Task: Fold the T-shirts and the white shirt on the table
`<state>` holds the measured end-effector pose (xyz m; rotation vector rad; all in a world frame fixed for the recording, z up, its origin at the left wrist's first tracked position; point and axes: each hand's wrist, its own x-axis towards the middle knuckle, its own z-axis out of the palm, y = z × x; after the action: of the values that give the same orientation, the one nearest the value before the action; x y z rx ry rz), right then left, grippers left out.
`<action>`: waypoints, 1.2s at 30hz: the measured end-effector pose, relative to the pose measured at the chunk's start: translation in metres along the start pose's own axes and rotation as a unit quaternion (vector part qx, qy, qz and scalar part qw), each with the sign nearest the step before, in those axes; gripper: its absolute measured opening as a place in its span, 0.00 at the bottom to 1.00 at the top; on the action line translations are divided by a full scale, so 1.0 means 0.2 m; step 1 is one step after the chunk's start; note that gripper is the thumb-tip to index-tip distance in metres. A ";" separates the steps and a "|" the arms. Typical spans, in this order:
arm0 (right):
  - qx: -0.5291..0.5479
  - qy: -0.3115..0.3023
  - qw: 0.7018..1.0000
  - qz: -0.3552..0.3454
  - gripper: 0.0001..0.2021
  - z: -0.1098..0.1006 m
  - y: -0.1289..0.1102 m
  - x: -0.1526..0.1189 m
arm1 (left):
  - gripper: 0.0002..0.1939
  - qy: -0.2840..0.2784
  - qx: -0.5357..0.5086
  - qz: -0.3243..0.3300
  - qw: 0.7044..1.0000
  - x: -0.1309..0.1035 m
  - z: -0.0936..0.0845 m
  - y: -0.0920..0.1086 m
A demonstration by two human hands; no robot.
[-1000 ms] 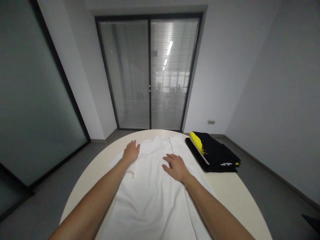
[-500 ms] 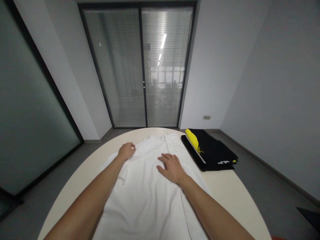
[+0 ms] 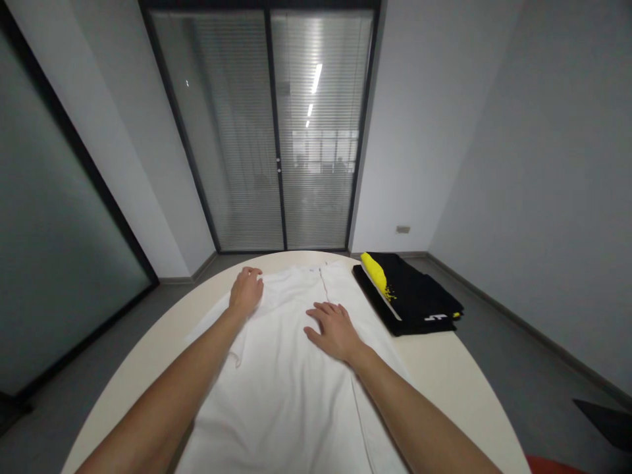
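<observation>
A white garment [image 3: 291,395] lies spread over the round cream table [image 3: 464,382], wrinkled down its middle, with a seam line along its right part. My left hand [image 3: 246,289] is at the garment's upper left edge, its fingers bent over the cloth; whether cloth is pinched beneath them is hidden. Flat on the garment right of its middle rests my right hand [image 3: 334,329], fingers spread, holding nothing. A sleeve-like flap of white cloth hangs loose beside my left forearm.
Folded black clothes [image 3: 419,296] with a yellow patch are stacked at the table's back right. Beyond the table stands a glass door [image 3: 316,197] with blinds. A red object [image 3: 548,466] shows at the lower right edge.
My left hand has moved slightly up and its fingers now point forward more. My right hand stays on the cloth. The whole view has shifted a little.
</observation>
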<state>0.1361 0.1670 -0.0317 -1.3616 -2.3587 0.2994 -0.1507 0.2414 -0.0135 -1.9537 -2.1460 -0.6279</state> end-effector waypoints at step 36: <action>-0.015 0.002 1.000 -0.002 0.24 0.01 -0.02 -0.01 | 0.25 -0.139 0.115 -0.204 0.962 -0.49 -0.31 -0.41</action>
<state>0.1335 0.1642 -0.0322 -1.3702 -2.3702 0.2619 -0.2288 0.1216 -0.0136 -1.5666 -2.6848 -0.1447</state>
